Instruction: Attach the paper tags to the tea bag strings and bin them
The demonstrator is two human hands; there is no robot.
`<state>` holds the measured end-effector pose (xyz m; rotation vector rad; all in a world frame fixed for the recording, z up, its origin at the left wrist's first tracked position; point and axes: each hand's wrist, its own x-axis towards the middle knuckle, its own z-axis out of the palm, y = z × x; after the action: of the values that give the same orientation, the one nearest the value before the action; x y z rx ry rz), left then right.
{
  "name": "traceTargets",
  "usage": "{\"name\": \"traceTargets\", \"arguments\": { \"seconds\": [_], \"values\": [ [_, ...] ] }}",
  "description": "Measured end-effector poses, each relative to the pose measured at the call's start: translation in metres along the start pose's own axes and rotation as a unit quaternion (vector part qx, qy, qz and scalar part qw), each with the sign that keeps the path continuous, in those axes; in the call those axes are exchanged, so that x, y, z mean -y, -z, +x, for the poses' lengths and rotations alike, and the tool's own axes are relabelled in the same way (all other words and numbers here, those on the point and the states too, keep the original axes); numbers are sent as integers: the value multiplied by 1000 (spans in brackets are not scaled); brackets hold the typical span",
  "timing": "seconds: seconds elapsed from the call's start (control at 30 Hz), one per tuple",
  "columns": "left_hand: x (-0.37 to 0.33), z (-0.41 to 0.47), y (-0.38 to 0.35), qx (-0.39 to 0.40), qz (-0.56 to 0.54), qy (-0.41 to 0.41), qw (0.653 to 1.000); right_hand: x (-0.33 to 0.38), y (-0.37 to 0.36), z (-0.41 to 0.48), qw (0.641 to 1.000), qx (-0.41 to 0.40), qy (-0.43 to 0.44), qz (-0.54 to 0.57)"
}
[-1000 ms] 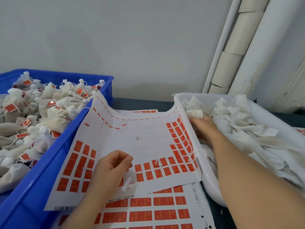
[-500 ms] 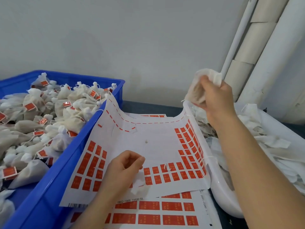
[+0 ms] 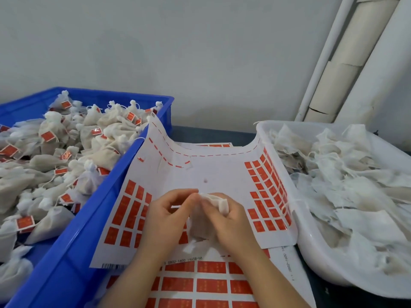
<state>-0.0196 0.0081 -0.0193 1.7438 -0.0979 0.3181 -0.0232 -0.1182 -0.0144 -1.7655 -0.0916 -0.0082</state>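
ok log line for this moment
left hand and right hand: hold tea bag | over tag sheet | blue bin: tagged bags | white tub: untagged bags

Printed marks on the two tag sheets

A code is printed along the top margin of the lower tag sheet (image 3: 282,283) and can be read roughly as "0802-1600 14458-56", the last digits being blurred. The same "0802-1600" is repeated sideways up that sheet's right margin, where the rest is too small to be made out. A barcode (image 3: 113,266) is printed at the near left corner of the upper tag sheet (image 3: 211,172); no digits can be read by it. Small pale marks are carried on the red tags (image 3: 131,210), but they cannot be read.
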Motion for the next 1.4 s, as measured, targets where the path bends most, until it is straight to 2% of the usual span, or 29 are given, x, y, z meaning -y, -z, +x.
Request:
{"name": "traceTargets", "arguments": {
  "seconds": [0.23,0.43,0.5,0.77,1.1,1.2,1.4],
  "values": [
    [1,-1,1,-20,27,-25,999,-1,5,0,998,-1,63,8],
    [-1,-2,3,-29,2,-13,999,-3,5,0,998,-37,26,34],
    [-1,-2,3,-21,5,-16,1000,-3,5,0,998,-41,16,40],
    [-6,-5,3,16,-39,-74,996,3,3,-2,996,-47,78,15],
    [-6,-8,0,-31,25,-149,988,-2,5,-3,991,-62,117,-5],
    [-7,-8,0,-61,58,-178,980,-1,6,-3,990,-55,133,-12],
    [-12,-7,6,-129,54,-207,968,-2,12,0,988,-64,143,-1]
  ]
}}
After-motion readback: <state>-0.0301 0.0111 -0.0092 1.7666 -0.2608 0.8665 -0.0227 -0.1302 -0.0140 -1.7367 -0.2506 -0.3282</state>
